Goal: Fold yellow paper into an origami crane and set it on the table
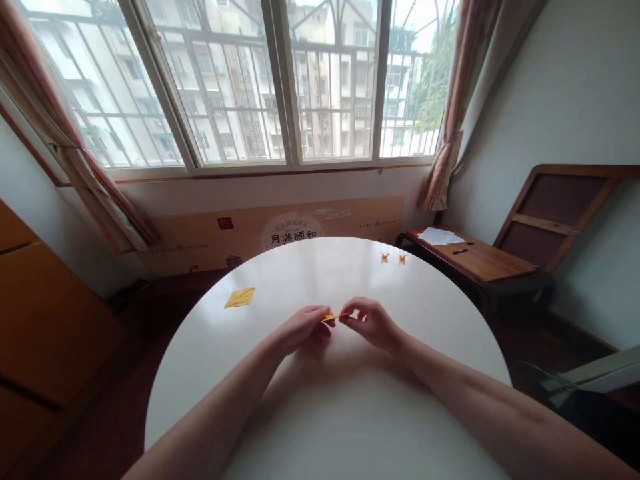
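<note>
Both my hands meet over the middle of a round white table [280, 400]. My left hand [303, 328] and my right hand [369, 323] each pinch one end of a small folded piece of yellow paper [334, 317], held just above the tabletop. The fingers of both hands are closed on it. A flat yellow folded sheet [240, 297] lies on the table to the left of my hands. Two tiny folded yellow paper figures [385, 257] [403, 259] sit near the far right edge of the table.
A wooden side table [480, 263] with white papers [440, 236] and a dark pen stands to the right, before a wooden chair back [555, 213]. A wide barred window [260, 87] with curtains fills the far wall. A wooden cabinet [45, 320] is at the left.
</note>
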Demonstrator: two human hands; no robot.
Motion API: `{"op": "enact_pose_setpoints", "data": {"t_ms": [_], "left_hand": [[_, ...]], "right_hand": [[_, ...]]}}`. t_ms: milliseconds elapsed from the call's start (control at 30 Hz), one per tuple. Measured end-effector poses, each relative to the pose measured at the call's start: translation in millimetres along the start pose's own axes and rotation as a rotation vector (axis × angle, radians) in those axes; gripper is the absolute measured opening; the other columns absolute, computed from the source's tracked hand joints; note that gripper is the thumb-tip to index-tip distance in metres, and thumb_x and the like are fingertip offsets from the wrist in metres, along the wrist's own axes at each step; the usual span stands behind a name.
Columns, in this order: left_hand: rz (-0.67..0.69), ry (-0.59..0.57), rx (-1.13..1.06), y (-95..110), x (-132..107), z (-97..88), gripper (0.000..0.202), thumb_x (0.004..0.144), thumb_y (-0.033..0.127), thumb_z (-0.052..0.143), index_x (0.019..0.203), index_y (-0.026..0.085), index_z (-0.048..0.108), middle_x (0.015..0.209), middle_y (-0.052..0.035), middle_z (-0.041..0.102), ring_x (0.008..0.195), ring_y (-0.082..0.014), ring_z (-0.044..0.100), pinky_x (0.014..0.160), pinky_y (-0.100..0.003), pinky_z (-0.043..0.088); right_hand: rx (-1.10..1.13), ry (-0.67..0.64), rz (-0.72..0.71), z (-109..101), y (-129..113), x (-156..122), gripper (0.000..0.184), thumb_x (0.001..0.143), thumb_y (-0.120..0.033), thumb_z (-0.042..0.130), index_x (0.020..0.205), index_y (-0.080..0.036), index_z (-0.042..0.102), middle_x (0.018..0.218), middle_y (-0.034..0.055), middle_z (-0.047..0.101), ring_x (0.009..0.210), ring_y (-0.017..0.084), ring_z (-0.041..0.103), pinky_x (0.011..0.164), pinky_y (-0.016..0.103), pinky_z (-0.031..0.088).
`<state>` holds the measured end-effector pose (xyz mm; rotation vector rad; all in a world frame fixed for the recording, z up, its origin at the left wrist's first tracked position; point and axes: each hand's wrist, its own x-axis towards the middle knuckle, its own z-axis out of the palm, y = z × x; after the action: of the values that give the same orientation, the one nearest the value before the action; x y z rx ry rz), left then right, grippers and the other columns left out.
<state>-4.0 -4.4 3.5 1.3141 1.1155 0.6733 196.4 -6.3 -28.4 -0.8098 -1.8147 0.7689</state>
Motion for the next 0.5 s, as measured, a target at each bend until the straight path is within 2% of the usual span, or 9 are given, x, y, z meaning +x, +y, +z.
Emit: {"op": "enact_pose_setpoints", "data": {"t_ms": [100, 200, 267, 333, 500], "left_hand": [[0.031, 0.069, 0.001, -5, 5, 0.2, 0.052, 0.084, 0.066, 0.048, 0.09, 0.015, 0.062, 0.062, -0.0012, 0.06, 0.051, -0.0132, 0.053, 0.049, -0.023, 0.038], [0.115, 0.102, 0.033, -8, 9, -1.7, 0.059, 0.078, 0.072, 0.052, 0.088, 0.015, 0.063, 0.072, -0.0049, 0.064, 0.063, -0.0169, 0.059, 0.048, -0.023, 0.039], [0.166, 0.103, 0.074, -8, 10, -3.4, 0.055, 0.072, 0.067, 0.063, 0.082, 0.014, 0.066, 0.075, -0.0059, 0.064, 0.069, -0.0182, 0.061, 0.048, -0.022, 0.038], [0.181, 0.103, 0.113, -9, 10, -4.8, 0.047, 0.071, 0.059, 0.069, 0.079, 0.013, 0.067, 0.07, -0.0042, 0.063, 0.065, -0.0163, 0.06, 0.047, -0.021, 0.037], [0.151, 0.082, 0.147, -11, 13, -8.6, 0.036, 0.078, 0.05, 0.061, 0.078, 0.014, 0.064, 0.06, 0.0009, 0.055, 0.051, -0.0124, 0.053, 0.04, -0.02, 0.034]], "right_hand": [[0.032, 0.037, 0.08, 0, 7, 3, 0.01, 0.082, -0.028, 0.067, 0.082, -0.018, 0.07, 0.076, 0.0035, 0.069, 0.071, 0.017, 0.061, 0.066, 0.03, 0.048], [0.097, 0.035, 0.165, -1, 15, 7, 0.017, 0.08, -0.032, 0.069, 0.084, -0.016, 0.068, 0.072, 0.0028, 0.067, 0.066, 0.016, 0.06, 0.062, 0.029, 0.048], [0.138, 0.02, 0.21, -1, 18, 8, 0.021, 0.078, -0.035, 0.07, 0.086, -0.016, 0.067, 0.071, 0.0023, 0.067, 0.063, 0.016, 0.06, 0.059, 0.028, 0.048], [0.168, 0.008, 0.246, -1, 19, 8, 0.025, 0.077, -0.036, 0.071, 0.089, -0.016, 0.066, 0.072, 0.002, 0.067, 0.063, 0.015, 0.06, 0.058, 0.027, 0.047], [0.218, -0.027, 0.33, -2, 15, 7, 0.031, 0.081, -0.043, 0.068, 0.095, -0.016, 0.066, 0.069, 0.0018, 0.065, 0.058, 0.014, 0.058, 0.047, 0.023, 0.043]]}}
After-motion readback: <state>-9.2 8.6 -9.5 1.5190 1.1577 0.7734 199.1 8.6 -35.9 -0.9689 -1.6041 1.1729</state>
